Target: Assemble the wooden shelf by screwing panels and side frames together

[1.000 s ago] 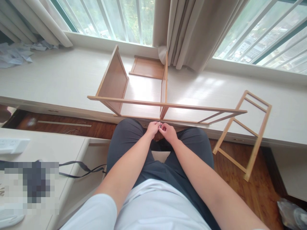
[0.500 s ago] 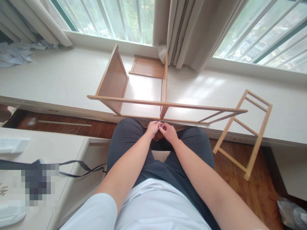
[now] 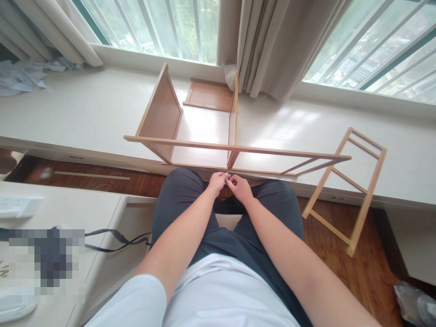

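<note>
My left hand point(image 3: 218, 182) and my right hand point(image 3: 239, 187) meet above my lap, fingers pinched together. Between the fingertips shows a thin, pale, metallic-looking piece point(image 3: 227, 176), too small to name; I cannot tell which hand bears it. Just beyond them a partly joined wooden frame point(image 3: 197, 145) rests on the white window ledge point(image 3: 85, 102), with its long rail across in front of me. It carries an upright panel point(image 3: 160, 113) at the left and a crosswise panel point(image 3: 233, 120) near the middle.
A loose wooden panel point(image 3: 209, 95) lies behind the frame. A ladder-like wooden frame point(image 3: 369, 190) leans on the ledge at the right. On the left desk point(image 3: 102, 213) are a white power strip point(image 3: 20, 206), a black strap point(image 3: 116, 234) and several small metal pieces point(image 3: 4, 269).
My hands stay in the same place, with at most a slight shift of the fingers around the small piece. The wooden parts have not moved.
</note>
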Tool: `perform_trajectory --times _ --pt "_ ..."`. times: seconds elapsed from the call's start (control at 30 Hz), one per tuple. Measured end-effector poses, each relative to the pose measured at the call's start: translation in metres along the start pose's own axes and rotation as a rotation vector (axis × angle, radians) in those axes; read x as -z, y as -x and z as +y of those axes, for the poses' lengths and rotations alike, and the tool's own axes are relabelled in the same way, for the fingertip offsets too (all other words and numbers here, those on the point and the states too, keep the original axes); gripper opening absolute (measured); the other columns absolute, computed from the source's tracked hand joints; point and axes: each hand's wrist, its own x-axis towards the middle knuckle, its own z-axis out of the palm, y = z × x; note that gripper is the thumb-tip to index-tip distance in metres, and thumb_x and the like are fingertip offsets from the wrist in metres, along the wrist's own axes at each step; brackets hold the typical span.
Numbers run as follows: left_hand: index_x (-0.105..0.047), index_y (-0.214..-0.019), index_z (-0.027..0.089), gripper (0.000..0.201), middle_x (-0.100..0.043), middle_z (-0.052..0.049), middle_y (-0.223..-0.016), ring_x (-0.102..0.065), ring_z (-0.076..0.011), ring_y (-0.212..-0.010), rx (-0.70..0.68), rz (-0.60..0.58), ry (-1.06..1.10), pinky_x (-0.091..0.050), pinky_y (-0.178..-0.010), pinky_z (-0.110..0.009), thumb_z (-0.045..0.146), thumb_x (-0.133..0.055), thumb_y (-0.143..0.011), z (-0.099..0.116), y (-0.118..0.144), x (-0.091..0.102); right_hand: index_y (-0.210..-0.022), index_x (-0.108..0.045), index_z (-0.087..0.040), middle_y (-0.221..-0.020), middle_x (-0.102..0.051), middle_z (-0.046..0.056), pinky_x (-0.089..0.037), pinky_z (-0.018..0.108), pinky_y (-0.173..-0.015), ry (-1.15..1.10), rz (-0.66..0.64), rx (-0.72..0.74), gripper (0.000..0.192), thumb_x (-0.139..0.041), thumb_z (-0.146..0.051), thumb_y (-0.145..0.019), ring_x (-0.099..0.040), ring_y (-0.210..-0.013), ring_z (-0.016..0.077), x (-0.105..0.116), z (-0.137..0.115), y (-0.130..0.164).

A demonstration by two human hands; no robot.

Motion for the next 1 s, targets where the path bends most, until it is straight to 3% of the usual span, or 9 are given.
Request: perform_trajectory --times 0.8,0.93,1.0 --pt "-0.070 -0.076 0.012 0.020 -0.055 0.000 -0.059 -0.041 -0.0061 -0.047 0.071 -0.029 -0.006 -0.024 -0.044 -0.018 0.031 -0.069 -0.081 -0.002 0.004 0.004 -0.072 -0.057 -0.022 -0.065 -0.060 -0.003 -0.035 0.023 -0.059 -0.022 -0.039 -0.058 0.019 -0.059 -0.037 -0.084 -0.053 -0.060 0.0135 0.004 -0.005 0.002" --pt "-0.069 -0.074 0.012 0.021 -0.054 0.000 -0.058 -0.042 -0.0070 -0.047 0.063 -0.031 -0.020 -0.025 -0.044 -0.018 0.033 -0.070 -0.080 -0.002 0.002 0.006 -0.072 -0.058 -0.022 -0.067 -0.061 -0.001 -0.039 0.025 -0.061 -0.081 0.016 -0.153 0.016 -0.064 -0.035 -0.079 -0.055 -0.064 0.0156 0.024 -0.039 0.010" --pt "-0.067 -0.070 0.013 0.024 -0.056 0.000 -0.059 -0.045 -0.0082 -0.049 0.062 -0.034 -0.023 -0.028 -0.046 -0.019 0.036 -0.072 -0.077 -0.002 0.000 0.008 -0.074 -0.059 -0.023 -0.070 -0.062 0.000 -0.043 0.027 -0.064 -0.320 -0.002 -0.123 0.011 -0.064 -0.032 -0.078 -0.057 -0.069 0.0167 0.042 -0.074 0.025"
